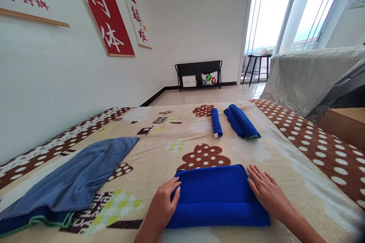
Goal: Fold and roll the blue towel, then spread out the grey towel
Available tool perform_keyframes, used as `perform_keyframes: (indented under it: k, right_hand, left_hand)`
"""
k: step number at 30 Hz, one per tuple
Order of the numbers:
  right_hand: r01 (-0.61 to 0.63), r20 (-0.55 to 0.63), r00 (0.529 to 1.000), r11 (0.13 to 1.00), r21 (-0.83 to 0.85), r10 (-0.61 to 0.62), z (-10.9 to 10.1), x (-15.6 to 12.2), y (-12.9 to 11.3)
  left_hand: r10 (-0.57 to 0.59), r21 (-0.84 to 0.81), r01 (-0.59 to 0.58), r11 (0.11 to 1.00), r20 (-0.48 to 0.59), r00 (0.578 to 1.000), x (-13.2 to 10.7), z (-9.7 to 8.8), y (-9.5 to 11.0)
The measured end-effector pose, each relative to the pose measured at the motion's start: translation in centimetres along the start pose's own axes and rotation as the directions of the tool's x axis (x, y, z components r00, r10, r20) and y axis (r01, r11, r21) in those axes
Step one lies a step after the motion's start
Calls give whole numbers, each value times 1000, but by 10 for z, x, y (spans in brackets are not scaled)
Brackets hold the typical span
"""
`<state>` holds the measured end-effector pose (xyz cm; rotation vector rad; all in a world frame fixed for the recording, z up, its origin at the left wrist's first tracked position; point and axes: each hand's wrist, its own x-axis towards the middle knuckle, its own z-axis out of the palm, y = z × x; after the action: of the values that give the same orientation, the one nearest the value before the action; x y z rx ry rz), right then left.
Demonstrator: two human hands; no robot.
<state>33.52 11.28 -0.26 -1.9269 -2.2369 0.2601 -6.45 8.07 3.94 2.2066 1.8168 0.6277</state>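
Presently, the folded royal-blue towel [213, 193] is lying right between my two sets of fingers, its left edge meeting my left hand [164, 197] and its right edge running alongside my right hand [265, 190]. My left fingers are pointing inward at its upper left corner, the thumb standing apart from them and the back of the hand arching gently. My right fingers are stretching forward, palm down, slightly spread by the upper right corner, the forearm slanting in from the lower right. Both hands are lying loose and wide, neither one clenching the cloth. The towel is looking smooth and matte, forming an oblong with a crease crossing it and a plumper band on my side. Beyond my fingertips, a slim blue roll [216, 121] is showing a white tag, and beside it a thicker blue bundle [242, 121] is showing green edging. Well left of my left fingers, a greyish-blue towel [85, 174] is spreading in soft rumples. Underneath everything, a fuzzy cream blanket [159, 159] is displaying brown, white-dotted shapes.
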Motion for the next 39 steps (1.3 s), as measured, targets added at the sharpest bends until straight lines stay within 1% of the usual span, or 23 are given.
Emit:
perform_keyframes:
  k: [2, 4, 5, 7, 10, 13, 16, 18, 20, 23, 24, 25, 26, 27, 28, 29, 30, 31, 32, 33, 34, 37, 39]
  right_hand:
    - [43, -52, 998, 999, 18, -42, -2, 6, -8]
    - [85, -96, 992, 995, 43, -80, -4, 17, -20]
    - [86, -115, 990, 995, 56, -79, -4, 24, -25]
    - [44, -146, 989, 996, 77, -33, -5, 39, -28]
    - [-18, -165, 986, 994, 106, 35, -3, 59, -20]
    - [-10, -152, 988, 991, 133, 31, 2, 69, -10]
    - [3, -151, 988, 988, 153, 20, 5, 70, -6]
    - [-9, -164, 986, 987, 161, 36, 5, 69, -6]
    - [-30, -174, 983, 986, 163, 59, 2, 67, -8]
    - [-45, -169, 983, 987, 157, 72, -7, 62, -16]
    - [-30, -161, 985, 987, 156, 56, -12, 60, -21]
    - [4, -145, 989, 988, 156, 19, -16, 58, -28]
    - [60, -116, 992, 985, 159, -42, -20, 56, -36]
    - [134, -71, 990, 977, 166, -124, -23, 53, -46]
    - [216, -12, 976, 960, 180, -217, -26, 51, -55]
    - [292, 55, 950, 935, 200, -309, -27, 48, -64]
    - [353, 122, 915, 909, 224, -385, -29, 46, -71]
    - [391, 181, 880, 887, 247, -438, -30, 43, -76]
    - [406, 227, 855, 875, 265, -466, -30, 41, -76]
    - [402, 259, 844, 873, 275, -470, -31, 39, -72]
    - [383, 278, 846, 881, 277, -455, -31, 36, -63]
    - [277, 295, 890, 927, 253, -347, -33, 27, -19]
    - [180, 292, 927, 962, 206, -236, -33, 17, 12]
  left_hand:
    - [-9, -35, 8, 999, -44, 999, 15, -2, -1]
    - [-9, -42, 7, 999, -44, 999, 34, -1, -1]
    - [-13, -45, 11, 999, -38, 999, 43, 0, -2]
    - [-32, -50, 31, 998, -20, 999, 59, 1, -7]
    - [-69, -63, 71, 995, 37, 997, 74, 1, -17]
    - [-101, -84, 108, 991, 92, 991, 78, -1, -25]
    - [-130, -103, 143, 984, 117, 985, 79, -1, -30]
    - [-156, -98, 168, 981, 120, 980, 78, 0, -31]
    - [-195, -57, 201, 978, 96, 976, 76, 0, -29]
    - [-232, 40, 232, 972, -4, 973, 69, -1, -16]
    - [-216, 66, 217, 974, -28, 976, 67, -2, -8]
    - [-176, 82, 178, 981, -28, 984, 65, -2, 0]
    - [-113, 87, 112, 990, 2, 994, 64, -2, 10]
    - [-31, 81, 26, 996, 63, 998, 64, 0, 19]
    - [59, 61, -69, 996, 146, 987, 64, 1, 27]
    - [145, 32, -157, 987, 237, 961, 64, 4, 34]
    - [214, 1, -227, 974, 321, 923, 65, 6, 37]
    - [259, -23, -272, 962, 387, 885, 65, 8, 38]
    - [279, -37, -293, 956, 432, 857, 65, 9, 34]
    - [280, -38, -296, 954, 457, 844, 65, 8, 27]
    - [268, -30, -287, 957, 465, 844, 63, 5, 17]
    - [205, 9, -233, 972, 443, 873, 49, -10, -25]
    - [152, 47, -185, 982, 391, 908, 34, -21, -50]
